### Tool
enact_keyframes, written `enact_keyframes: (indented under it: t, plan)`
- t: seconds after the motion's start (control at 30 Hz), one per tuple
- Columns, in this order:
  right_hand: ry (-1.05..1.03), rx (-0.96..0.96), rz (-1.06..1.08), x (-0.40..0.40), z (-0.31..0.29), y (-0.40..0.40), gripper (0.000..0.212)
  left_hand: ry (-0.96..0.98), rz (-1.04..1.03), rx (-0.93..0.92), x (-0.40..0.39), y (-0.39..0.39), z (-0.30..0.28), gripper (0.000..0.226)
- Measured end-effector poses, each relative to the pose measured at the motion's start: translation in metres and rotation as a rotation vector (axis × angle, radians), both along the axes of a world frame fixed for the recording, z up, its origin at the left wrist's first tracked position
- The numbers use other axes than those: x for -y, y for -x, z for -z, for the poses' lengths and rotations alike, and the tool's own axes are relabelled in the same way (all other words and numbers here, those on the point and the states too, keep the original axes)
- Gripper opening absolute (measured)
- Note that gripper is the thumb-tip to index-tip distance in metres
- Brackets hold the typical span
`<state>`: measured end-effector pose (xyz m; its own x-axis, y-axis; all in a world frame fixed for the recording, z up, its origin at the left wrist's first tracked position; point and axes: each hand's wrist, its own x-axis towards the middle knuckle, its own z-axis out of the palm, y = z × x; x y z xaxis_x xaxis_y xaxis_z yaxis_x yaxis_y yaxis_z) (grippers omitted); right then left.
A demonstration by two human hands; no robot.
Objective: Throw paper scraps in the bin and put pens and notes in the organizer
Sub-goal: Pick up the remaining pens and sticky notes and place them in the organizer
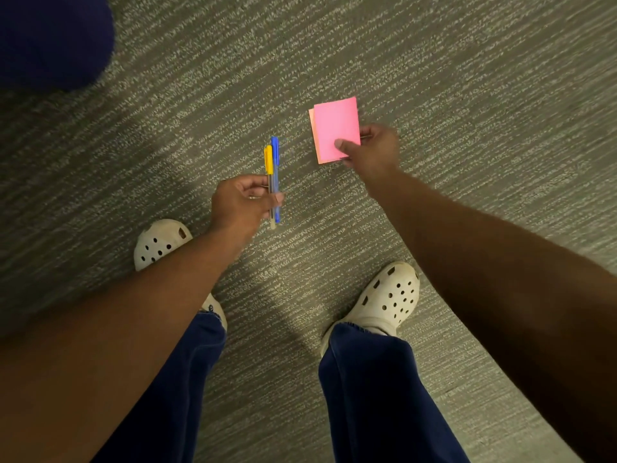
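Left hand (241, 200) — fingers closed around two pens (273, 182), caps pointing away. Right hand (374, 148) — fingers pinch the pink notes (335, 128) at their near corner, right of the pens, above the carpet floor (467, 78).

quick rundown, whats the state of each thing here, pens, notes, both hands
left hand: closed in a grip on the two pens, above the carpet
yellow-capped pen: capped, held in the left hand
blue-capped pen: capped, held beside the yellow one
right hand: pinching the sticky notes
sticky notes: pink sheet on top, orange edge showing beneath, held off the carpet
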<state>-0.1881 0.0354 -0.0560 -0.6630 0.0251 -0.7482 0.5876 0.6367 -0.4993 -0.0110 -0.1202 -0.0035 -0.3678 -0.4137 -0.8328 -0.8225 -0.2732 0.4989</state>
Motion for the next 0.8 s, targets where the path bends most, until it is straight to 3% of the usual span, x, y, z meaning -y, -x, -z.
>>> enact_keyframes:
  t: [0.13, 0.23, 0.4, 0.53, 0.6, 0.7, 0.8]
  plan:
    - [-0.298, -0.131, -0.256, 0.01, 0.016, -0.001, 0.052, -0.003, -0.005, -0.004, 0.003, -0.001, -0.001, 0.034]
    - [-0.364, -0.127, -0.306, 0.018, 0.023, 0.0, 0.067, 0.008, -0.004, -0.01, 0.005, -0.002, -0.001, 0.038]
    - [-0.301, 0.015, -0.189, 0.027, 0.022, 0.001, 0.061, 0.009, -0.017, -0.016, 0.005, -0.004, -0.004, 0.034]
    - [-0.209, -0.005, -0.028, 0.025, 0.017, -0.002, 0.043, -0.012, -0.054, -0.028, 0.011, -0.004, -0.007, 0.038]
    - [-0.175, 0.004, -0.004, 0.022, 0.012, -0.005, 0.051, -0.011, -0.066, -0.036, 0.014, -0.005, -0.01, 0.038]
    - [0.015, 0.113, 0.088, 0.013, -0.005, -0.008, 0.061, -0.017, -0.071, -0.06, 0.016, -0.009, -0.019, 0.037]
    - [0.171, 0.239, 0.111, 0.006, -0.04, -0.019, 0.051, -0.016, -0.085, -0.083, 0.02, -0.015, -0.041, 0.035]
